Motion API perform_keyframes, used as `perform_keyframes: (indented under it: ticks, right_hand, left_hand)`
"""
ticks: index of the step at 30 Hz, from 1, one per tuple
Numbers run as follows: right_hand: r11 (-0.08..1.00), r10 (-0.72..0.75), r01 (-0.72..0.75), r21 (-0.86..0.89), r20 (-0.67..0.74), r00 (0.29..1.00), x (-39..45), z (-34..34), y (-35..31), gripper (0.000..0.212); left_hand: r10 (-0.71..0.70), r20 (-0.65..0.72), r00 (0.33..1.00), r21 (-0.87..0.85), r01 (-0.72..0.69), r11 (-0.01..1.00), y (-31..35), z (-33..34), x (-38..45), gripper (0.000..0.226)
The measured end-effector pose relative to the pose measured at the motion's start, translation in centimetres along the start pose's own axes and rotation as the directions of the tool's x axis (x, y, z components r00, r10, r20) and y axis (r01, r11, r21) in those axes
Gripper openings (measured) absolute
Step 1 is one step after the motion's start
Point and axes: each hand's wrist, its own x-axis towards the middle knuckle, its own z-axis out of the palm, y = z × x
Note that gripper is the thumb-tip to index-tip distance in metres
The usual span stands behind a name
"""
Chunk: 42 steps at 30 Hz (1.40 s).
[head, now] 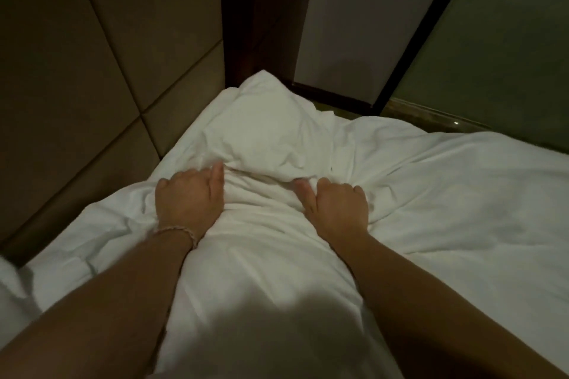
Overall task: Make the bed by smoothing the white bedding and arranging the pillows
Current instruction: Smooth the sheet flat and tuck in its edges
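A white pillow point(271, 129) lies at the far corner of the bed, its top corner sticking up by the wall. White bedding point(446, 194) covers the mattress in loose creases. My left hand point(189, 197), with a thin bracelet at the wrist, grips a bunched fold of the white cloth just below the pillow's left side. My right hand point(337, 203) grips the same bunched cloth about a hand's width to the right, thumb pointing up. Between my forearms runs a raised ridge of white fabric point(264, 271). My fingers are curled into the cloth and mostly hidden.
A padded tan headboard wall point(92, 86) rises on the left. A dark wooden post point(246, 18) stands in the corner behind the pillow. A dark-framed frosted glass panel point(498, 49) borders the bed's far right side. Another white pillow edge point(9, 283) shows at far left.
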Motion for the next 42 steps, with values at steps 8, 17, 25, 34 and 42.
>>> perform_keyframes:
  ticks: [8, 17, 25, 34, 42]
  right_hand:
    - [0.998, 0.05, -0.051, 0.026, 0.051, 0.997, -4.3, -7.8, 1.2, 0.105]
    - [0.974, 0.085, -0.072, 0.217, -0.051, 0.995, -12.3, -21.7, 1.6, 0.089]
    - [0.963, 0.033, 0.0, 0.271, -0.118, 0.992, -23.9, -32.7, 1.8, 0.08]
    - [0.942, -0.1, 0.159, 0.296, -0.206, 0.973, -40.0, -41.9, 1.8, 0.08]
    - [0.923, -0.308, 0.307, 0.234, -0.031, 0.951, -52.9, -33.0, -2.5, 0.02]
  left_hand:
    - [0.08, -0.009, 0.997, -0.017, -0.08, 0.997, 2.2, -10.3, -3.2, 0.081]
    - [0.111, 0.029, 0.993, -0.03, -0.11, 0.993, 4.1, -23.5, -8.1, 0.09]
    - [0.062, -0.028, 0.998, -0.076, -0.064, 0.995, 6.0, -35.5, -18.5, 0.085]
    - [-0.006, -0.051, 0.999, -0.143, -0.002, 0.99, 5.8, -46.0, -31.3, 0.094]
    - [-0.184, 0.44, 0.879, -0.111, 0.257, 0.96, 3.8, -47.1, -42.2, 0.103]
